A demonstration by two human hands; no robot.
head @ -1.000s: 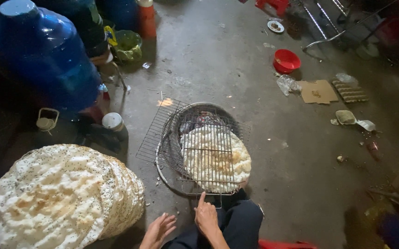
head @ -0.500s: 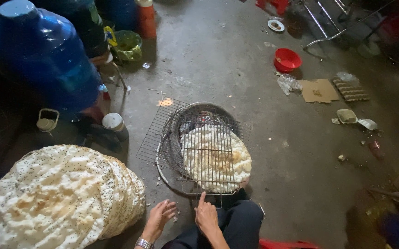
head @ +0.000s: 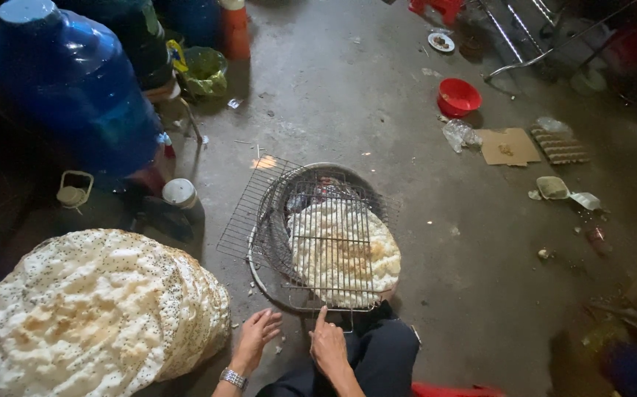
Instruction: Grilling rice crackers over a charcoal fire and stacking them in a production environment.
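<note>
While the right hand is fingering the wire grill at six o'clock, unclenched, the left hand, empty, has been advancing toward the stacked rice crackers.

Stack of rice crackers cut off bottom-left; small dish contents perhaps indistinct.

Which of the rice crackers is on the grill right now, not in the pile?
The single round cracker clamped in the wire grill rack over the brazier, ahead of the right hand. The others sit stacked at left.
</note>
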